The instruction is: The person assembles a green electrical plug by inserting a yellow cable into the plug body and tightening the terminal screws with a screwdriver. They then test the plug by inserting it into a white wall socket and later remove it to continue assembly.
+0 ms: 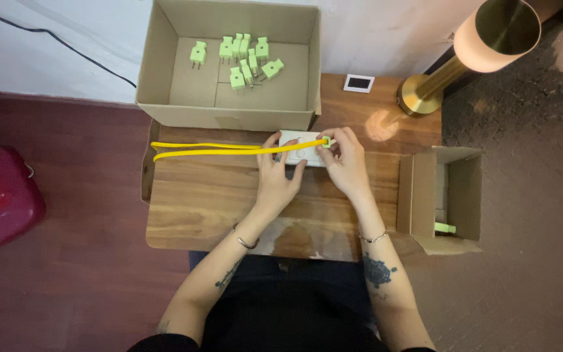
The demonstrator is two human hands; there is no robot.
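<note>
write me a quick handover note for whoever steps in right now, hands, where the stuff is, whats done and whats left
Left hand: steadies the white power strip on the wooden table.
Right hand: pinches a green plug at the end of the yellow cable, right at the strip; whether it is seated cannot be told.
Cable runs left in a loop across the table.
Large cardboard box behind the strip holds about nine loose green plugs.
Small box at the right holds one green plug.
Done: apparently one plug in the small box. Left: likely the loose ones.
</note>
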